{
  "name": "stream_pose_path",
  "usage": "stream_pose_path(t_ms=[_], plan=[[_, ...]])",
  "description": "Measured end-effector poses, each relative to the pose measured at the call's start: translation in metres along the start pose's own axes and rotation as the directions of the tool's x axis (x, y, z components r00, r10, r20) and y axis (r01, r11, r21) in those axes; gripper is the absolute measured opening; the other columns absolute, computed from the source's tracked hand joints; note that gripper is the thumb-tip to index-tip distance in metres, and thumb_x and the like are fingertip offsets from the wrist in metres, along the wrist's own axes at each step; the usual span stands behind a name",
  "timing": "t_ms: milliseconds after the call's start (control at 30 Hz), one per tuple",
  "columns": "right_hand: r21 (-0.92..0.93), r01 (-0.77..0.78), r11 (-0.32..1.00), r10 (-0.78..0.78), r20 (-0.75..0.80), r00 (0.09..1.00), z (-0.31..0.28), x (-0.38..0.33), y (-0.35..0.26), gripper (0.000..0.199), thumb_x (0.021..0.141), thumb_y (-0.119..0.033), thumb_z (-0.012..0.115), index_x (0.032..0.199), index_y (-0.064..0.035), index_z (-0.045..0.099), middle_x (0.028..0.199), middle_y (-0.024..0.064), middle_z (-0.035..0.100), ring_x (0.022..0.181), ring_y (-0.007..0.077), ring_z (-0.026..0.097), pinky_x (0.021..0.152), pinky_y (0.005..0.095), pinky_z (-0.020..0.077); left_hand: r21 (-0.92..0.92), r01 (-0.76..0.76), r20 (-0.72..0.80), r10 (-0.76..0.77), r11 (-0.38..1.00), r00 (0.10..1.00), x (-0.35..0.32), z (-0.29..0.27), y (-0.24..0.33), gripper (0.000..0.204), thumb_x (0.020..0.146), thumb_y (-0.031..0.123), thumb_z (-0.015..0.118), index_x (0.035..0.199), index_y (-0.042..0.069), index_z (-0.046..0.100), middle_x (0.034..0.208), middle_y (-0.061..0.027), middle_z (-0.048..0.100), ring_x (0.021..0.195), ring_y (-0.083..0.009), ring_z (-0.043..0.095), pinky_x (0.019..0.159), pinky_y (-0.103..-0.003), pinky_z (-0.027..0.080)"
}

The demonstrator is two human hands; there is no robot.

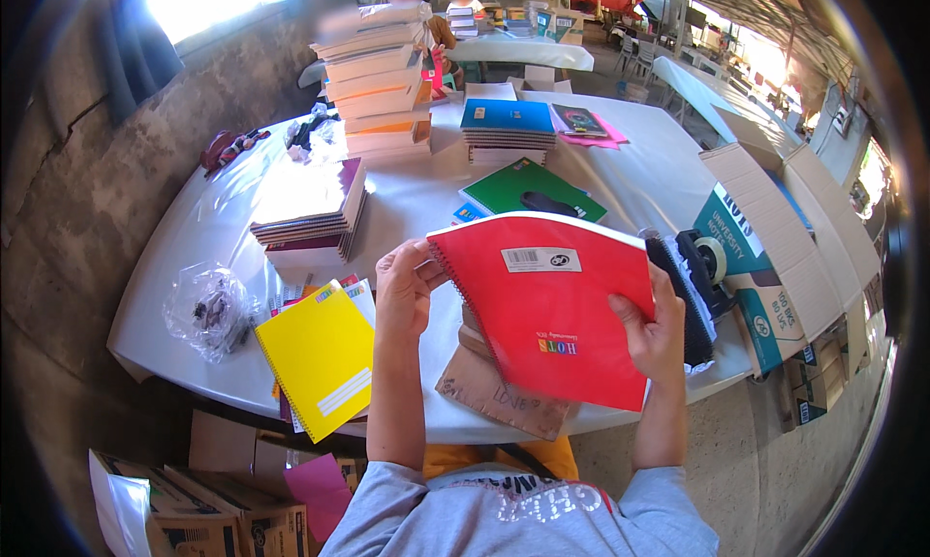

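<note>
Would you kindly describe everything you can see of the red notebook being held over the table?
The red notebook is a spiral-bound book with a glossy red cover, seemingly card. It is shut and upside down, held tilted above the white table. A white barcode label sits near its top edge and small multicoloured lettering near the middle. The wire binding runs down its left edge. The left hand grips the bound upper-left corner; the right hand holds the right edge, thumb on the cover. A brown cardboard piece lies beneath it.
</note>
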State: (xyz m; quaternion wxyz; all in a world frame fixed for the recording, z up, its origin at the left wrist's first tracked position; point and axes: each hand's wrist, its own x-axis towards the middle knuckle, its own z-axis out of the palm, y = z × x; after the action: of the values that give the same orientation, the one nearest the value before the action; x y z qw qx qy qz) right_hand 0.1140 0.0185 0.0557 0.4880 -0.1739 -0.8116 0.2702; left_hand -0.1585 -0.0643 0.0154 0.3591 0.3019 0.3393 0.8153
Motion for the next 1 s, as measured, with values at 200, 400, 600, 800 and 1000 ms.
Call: stream_pose_path(t_ms=[200, 400, 600, 800, 1000], plan=[[-0.059, 0.042, 0.997, -0.041, 0.011, 0.999, 0.001, -0.004, 0.000, 0.038, 0.084, -0.006, 0.062, 0.121, -0.0056, 0.050, 0.100, 0.0171, 0.066, 0.083, 0.0276, 0.068, 0.065, 0.0293, 0.0529, -0.022, -0.017, -0.037, 0.017, 1.000, 0.999, -0.002, 0.002, 0.005, 0.017, 0.085, 0.015, 0.057, 0.083, 0.000, 0.064, 0.081, -0.0125, 0.068, 0.071, -0.0217, 0.068, 0.069, -0.035, 0.056], [-0.072, 0.250, 0.966, -0.241, 0.121, 0.963, -0.004, -0.009, -0.009, 0.041, 0.076, 0.003, 0.062, 0.115, -0.0090, 0.060, 0.100, 0.0143, 0.067, 0.074, 0.0256, 0.069, 0.061, 0.0308, 0.0544, 0.267, -0.112, -0.102, 0.143, 0.957, 0.984, -0.006, 0.006, 0.002, 0.018, 0.087, 0.015, 0.058, 0.092, -0.001, 0.065, 0.078, -0.0092, 0.068, 0.069, -0.0166, 0.067, 0.069, -0.030, 0.056], [-0.133, 0.290, 0.948, -0.269, 0.157, 0.950, -0.002, -0.002, -0.029, 0.045, 0.075, 0.005, 0.060, 0.115, -0.0153, 0.062, 0.093, 0.0128, 0.068, 0.068, 0.0235, 0.067, 0.057, 0.0300, 0.0547, 0.381, -0.155, -0.051, 0.188, 0.912, 0.981, -0.016, 0.018, 0.009, 0.028, 0.093, 0.020, 0.055, 0.107, -0.003, 0.060, 0.082, -0.0071, 0.066, 0.073, -0.0123, 0.063, 0.067, -0.026, 0.054], [0.004, 0.262, 0.965, -0.257, 0.212, 0.943, 0.007, 0.003, -0.033, 0.044, 0.076, 0.003, 0.061, 0.117, -0.0122, 0.060, 0.093, 0.0137, 0.067, 0.072, 0.0253, 0.068, 0.060, 0.0295, 0.0547, 0.504, -0.205, -0.012, 0.244, 0.839, 0.970, -0.029, -0.016, 0.025, 0.026, 0.091, 0.021, 0.057, 0.099, -0.003, 0.063, 0.081, -0.0057, 0.066, 0.072, -0.0097, 0.060, 0.069, -0.022, 0.049], [0.161, 0.263, 0.951, -0.302, 0.321, 0.898, 0.032, 0.019, -0.036, 0.036, 0.076, -0.003, 0.065, 0.111, -0.0072, 0.062, 0.090, 0.0132, 0.068, 0.071, 0.0267, 0.068, 0.058, 0.0301, 0.0528, 0.575, -0.210, -0.165, 0.363, 0.791, 0.917, -0.058, -0.057, 0.047, 0.021, 0.084, 0.017, 0.067, 0.093, -0.002, 0.067, 0.081, -0.0061, 0.067, 0.073, -0.0109, 0.061, 0.069, -0.022, 0.048]])
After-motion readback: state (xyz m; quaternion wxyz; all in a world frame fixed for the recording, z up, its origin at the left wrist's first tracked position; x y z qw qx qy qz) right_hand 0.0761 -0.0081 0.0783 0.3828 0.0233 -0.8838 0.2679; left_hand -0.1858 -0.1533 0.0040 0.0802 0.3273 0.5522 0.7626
